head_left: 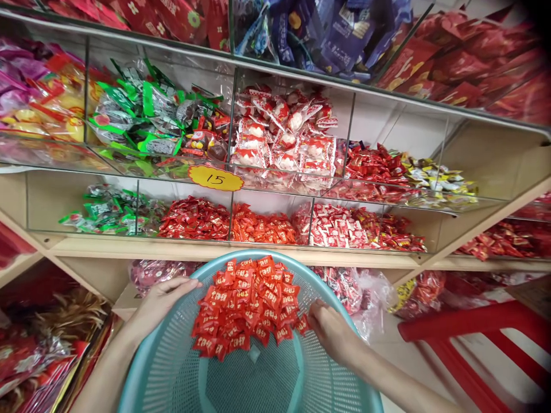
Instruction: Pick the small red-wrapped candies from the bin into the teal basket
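Note:
A teal plastic basket (166,367) with perforated sides is in front of me, tilted so that its inside faces me. Small red wrapped candies (247,301) with pale lettering are heaped against its far side, and the mesh floor shows nearer to me. My left hand (170,292) grips the basket's rim at the upper left, fingertips over the edge. Inside the basket, at the right of the heap, my right hand (325,327) is closed with a red wrapped candy at its fingertips.
Beyond the basket rises a shelf (258,249) with glass-divided bins of wrapped sweets (262,223). A yellow price tag (215,179) reads 15. Plastic bags of sweets (344,289) lie beneath. A red stool (465,327) stands right; shiny packets (43,367) are at lower left.

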The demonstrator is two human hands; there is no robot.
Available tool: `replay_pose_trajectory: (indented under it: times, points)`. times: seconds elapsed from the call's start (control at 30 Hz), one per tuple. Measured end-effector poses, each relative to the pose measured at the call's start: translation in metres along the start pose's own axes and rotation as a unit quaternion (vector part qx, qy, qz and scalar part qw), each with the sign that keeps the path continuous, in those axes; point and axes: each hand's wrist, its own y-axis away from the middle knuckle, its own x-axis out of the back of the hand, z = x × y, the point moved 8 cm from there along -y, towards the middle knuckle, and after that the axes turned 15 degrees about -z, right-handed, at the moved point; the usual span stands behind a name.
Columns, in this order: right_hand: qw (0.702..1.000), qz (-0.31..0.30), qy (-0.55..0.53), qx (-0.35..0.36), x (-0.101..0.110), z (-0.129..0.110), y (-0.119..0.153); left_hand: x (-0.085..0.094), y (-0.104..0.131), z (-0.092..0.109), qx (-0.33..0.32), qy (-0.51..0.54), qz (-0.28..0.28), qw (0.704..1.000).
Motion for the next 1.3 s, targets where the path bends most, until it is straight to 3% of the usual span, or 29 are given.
replay_pose_trajectory:
  times: [0.17, 0.43, 0.63, 0.83, 1.1, 1.17, 1.3]
  points:
    - [0.996, -0.059, -0.021, -0.056, -0.009, 0.004, -0.007, 0.000, 0.000, -0.001, 0.003, 0.013, 0.007, 1.000]
    - [0.998, -0.044, 0.024, -0.043, -0.034, 0.011, -0.011, -0.001, 0.000, -0.003, 0.007, 0.039, 0.005, 0.999]
    - [0.986, -0.131, 0.030, -0.101, -0.032, 0.004, -0.007, 0.001, 0.001, 0.000, 0.003, 0.014, 0.010, 1.000]
    - [0.967, -0.189, -0.066, -0.157, -0.028, 0.004, -0.001, 0.001, -0.001, 0.003, -0.009, -0.026, -0.003, 1.000]
    - [0.914, -0.313, -0.141, -0.215, -0.059, 0.008, 0.001, 0.000, 0.005, 0.016, -0.001, -0.018, 0.020, 1.000]
    - [0.922, -0.306, -0.125, -0.202, -0.058, 0.006, -0.001, -0.001, 0.005, 0.016, 0.004, -0.012, 0.016, 1.000]
    - [0.960, -0.218, -0.066, -0.163, -0.039, -0.001, -0.006, -0.001, 0.003, 0.010, 0.002, -0.007, 0.013, 1.000]
